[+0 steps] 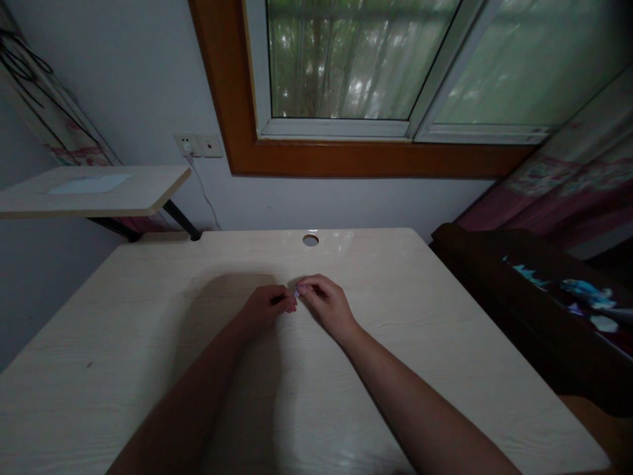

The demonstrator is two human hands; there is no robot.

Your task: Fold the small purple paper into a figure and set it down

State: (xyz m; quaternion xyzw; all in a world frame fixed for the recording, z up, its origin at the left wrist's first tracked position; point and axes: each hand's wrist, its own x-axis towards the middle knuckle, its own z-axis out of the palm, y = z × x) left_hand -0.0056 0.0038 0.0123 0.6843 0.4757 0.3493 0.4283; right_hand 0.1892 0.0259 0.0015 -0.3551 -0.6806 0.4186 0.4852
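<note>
Over the pale tabletop [405, 284], my left hand [264, 305] and right hand [328, 301] meet, mid-handling.
Nearer me than the round hole [310, 241], between my fingertips, is a small pale piece [296, 292]: right thumb and forefinger pinch it; left fingertips bunch right at it, gripping or not I can't tell. I judge it underway, the piece not yet released; what's done or left doesn't show. It's too tiny to read its pointing or long axis.
</note>
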